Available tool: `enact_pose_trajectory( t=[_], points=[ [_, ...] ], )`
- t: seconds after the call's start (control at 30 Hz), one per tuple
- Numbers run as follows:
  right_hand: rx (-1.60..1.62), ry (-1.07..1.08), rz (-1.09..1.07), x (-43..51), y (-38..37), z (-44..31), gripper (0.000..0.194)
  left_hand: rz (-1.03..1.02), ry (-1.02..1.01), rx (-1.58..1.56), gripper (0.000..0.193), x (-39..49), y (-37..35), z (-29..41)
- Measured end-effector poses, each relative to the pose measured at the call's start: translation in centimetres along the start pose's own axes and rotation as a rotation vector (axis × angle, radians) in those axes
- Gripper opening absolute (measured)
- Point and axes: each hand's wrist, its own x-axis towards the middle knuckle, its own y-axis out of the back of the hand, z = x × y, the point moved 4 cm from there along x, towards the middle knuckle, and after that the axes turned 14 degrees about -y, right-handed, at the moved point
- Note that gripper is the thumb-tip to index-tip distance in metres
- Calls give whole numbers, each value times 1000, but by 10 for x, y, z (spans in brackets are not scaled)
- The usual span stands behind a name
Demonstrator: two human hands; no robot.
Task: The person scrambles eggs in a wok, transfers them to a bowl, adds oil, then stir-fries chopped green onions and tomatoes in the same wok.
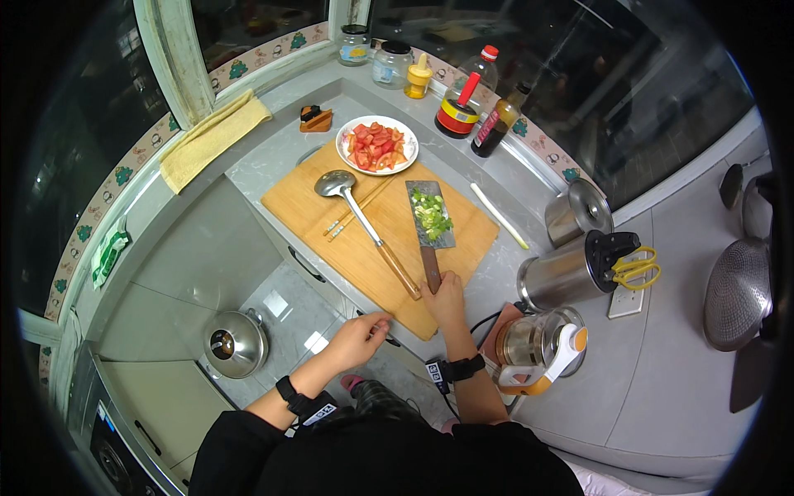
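Observation:
My right hand (444, 302) is closed around the end of the dark wooden handle of a cleaver (429, 270). The cleaver lies over a wooden cutting board (310, 197), its blade carrying a heap of chopped scallion (432, 214). With nothing in it, my left hand (360, 338) hovers by the board's near edge, fingers loosely bent. Between the hands and the far side of the board lies a steel ladle (366, 217) with a wooden handle, across a pair of chopsticks (338, 224). A white plate of cut tomato (376, 147) rests at the board's far edge.
Right of the board are a scallion stalk (499, 216), a steel knife holder (558, 274) with yellow scissors (636, 270), a lidded steel pot (577, 214) and a glass kettle (527, 341). Bottles and jars line the window, including a sauce bottle (490, 133). A lidded pot (236, 344) stands low left.

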Motion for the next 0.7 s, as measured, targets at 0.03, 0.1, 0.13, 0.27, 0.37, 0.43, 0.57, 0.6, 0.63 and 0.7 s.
enact_pose_trajectory(
  t=[0.03,0.1,0.13,0.27,0.37,0.43,0.57,0.6,0.63,0.7],
  points=[
    [1,23,61,-2,1,-1,38,16,7,-39,29,6,-4,-3],
    [-35,27,112,-3,-1,-2,38,42,26,-111,30,18,-12,-7],
    [-47,-12,50,-4,-4,-1,37,60,27,-137,31,27,-16,-9],
    [38,-10,13,-5,6,-3,32,74,9,-5,34,64,-26,-6],
    [147,57,61,-10,19,-9,25,173,-76,194,28,84,-24,7],
    [155,201,71,-12,18,-20,21,292,-160,250,23,87,-19,17],
    [-37,446,95,-28,-13,-53,14,468,-159,166,18,59,-1,18],
    [-167,403,61,-24,-22,-57,13,463,-108,142,18,48,2,14],
    [-127,397,112,-26,-23,-62,15,467,-57,117,18,36,4,9],
    [-113,310,98,-26,-23,-67,18,512,1,82,18,20,5,0]
  ],
)
